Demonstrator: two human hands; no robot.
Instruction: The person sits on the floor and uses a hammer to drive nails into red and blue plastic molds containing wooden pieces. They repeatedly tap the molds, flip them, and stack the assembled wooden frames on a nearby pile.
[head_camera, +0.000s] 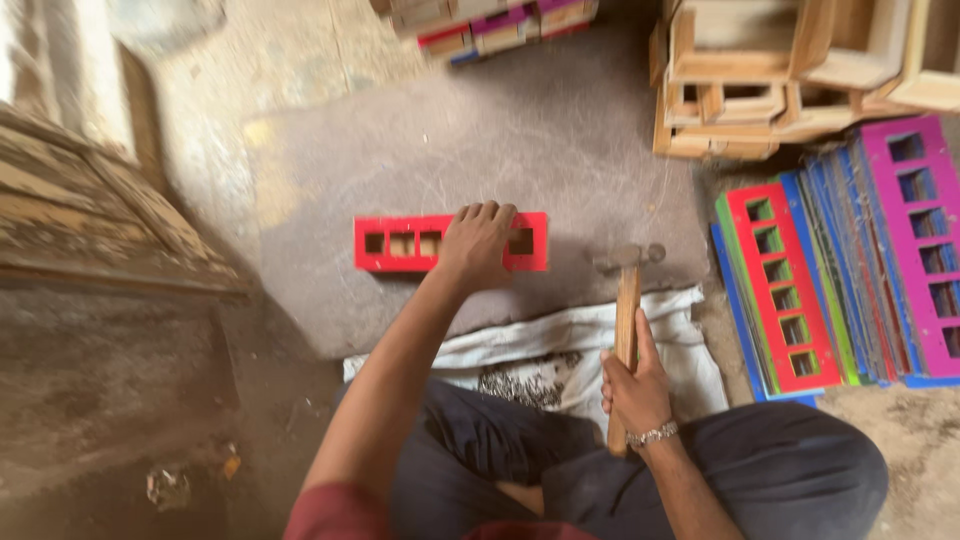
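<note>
I see a long red wooden strip with square holes (450, 243) lying flat, its long side running left to right across a grey stone slab (560, 130) on a dusty floor. My left hand (476, 243) presses down on it, fingers spread flat over the top edge, gripping nothing. My right hand (637, 385) is closed tight around a wooden-handled hammer (627, 300), head pointing away from me; the head looks blurry. A white cloth (560, 345) lies near my knees.

Dark grey trousers, maroon top, bare forearms — beaded silver bracelet (652, 435)
</note>
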